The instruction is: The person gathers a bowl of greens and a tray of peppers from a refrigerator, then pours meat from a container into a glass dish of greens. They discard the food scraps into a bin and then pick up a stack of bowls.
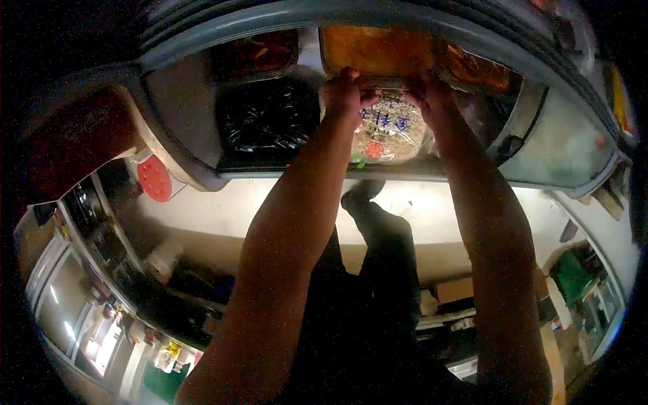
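A clear plastic bag of pale enoki mushrooms [398, 138], printed with blue characters and a red round mark, lies in a chest freezer. My left hand [347, 94] is closed at its upper left corner, fingers bent inward. At the upper right corner, my right hand [430, 98] is closed the same way. Just beyond both hands sits a tray of orange-brown food [378, 48], its near edge right at my fingers. Left of the bag lies a shiny black plastic bag [270, 121].
Dark food packs [253, 54] lie at the back left, and reddish-brown wrapped packs [479, 67] at the back right. The freezer's front rim [283, 177] runs below my forearms. A red round stool top [154, 178] stands to the left. My shoe [364, 194] shows on the pale floor.
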Motion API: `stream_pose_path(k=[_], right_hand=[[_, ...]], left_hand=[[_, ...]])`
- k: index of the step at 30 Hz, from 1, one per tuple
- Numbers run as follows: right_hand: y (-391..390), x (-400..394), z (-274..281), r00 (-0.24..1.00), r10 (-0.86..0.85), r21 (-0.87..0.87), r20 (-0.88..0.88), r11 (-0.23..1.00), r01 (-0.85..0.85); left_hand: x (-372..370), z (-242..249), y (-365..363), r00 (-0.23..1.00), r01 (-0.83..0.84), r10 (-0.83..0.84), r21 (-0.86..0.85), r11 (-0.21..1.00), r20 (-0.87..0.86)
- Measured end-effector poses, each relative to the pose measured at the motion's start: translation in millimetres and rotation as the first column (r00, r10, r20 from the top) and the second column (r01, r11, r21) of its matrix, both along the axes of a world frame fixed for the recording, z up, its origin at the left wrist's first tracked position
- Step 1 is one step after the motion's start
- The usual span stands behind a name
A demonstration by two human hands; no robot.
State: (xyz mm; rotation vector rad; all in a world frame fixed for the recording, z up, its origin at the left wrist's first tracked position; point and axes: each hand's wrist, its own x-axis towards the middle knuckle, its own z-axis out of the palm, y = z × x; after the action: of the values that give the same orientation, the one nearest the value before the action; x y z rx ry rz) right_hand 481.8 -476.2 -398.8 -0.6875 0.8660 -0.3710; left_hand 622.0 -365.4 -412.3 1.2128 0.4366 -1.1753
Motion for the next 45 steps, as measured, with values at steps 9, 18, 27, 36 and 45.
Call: stream_pose_path(k=[9, 18, 27, 36, 45], right_hand=[[6, -4, -15, 0.970, 0.107, -0.234, -0.216, 0.959, -0.158], [12, -30, -40, 0.969, 0.137, -0.015, -0.204, 0.990, -0.143], [122, 147, -2, 0.996, 0.058, 0.350, -0.074, 0.936, -0.028], [141, 238, -6, 0.979, -0.165, 0.424, -0.121, 0.883, 0.201], [141, 203, -50, 0.971, -0.162, 0.403, 0.174, 0.912, 0.081]], left_hand=[[2, -1, 4, 1.000, -0.001, 0.001, -0.038, 0.999, -0.010], [27, -4, 29, 0.957, 0.288, -0.287, 0.038, 0.957, -0.036], [200, -68, 124, 0.944, -0.307, 0.317, -0.110, 0.946, 0.092], [216, -48, 137, 0.911, -0.408, 0.406, -0.291, 0.866, -0.068], [203, 9, 140, 0.957, -0.218, 0.257, -0.258, 0.941, 0.131]])
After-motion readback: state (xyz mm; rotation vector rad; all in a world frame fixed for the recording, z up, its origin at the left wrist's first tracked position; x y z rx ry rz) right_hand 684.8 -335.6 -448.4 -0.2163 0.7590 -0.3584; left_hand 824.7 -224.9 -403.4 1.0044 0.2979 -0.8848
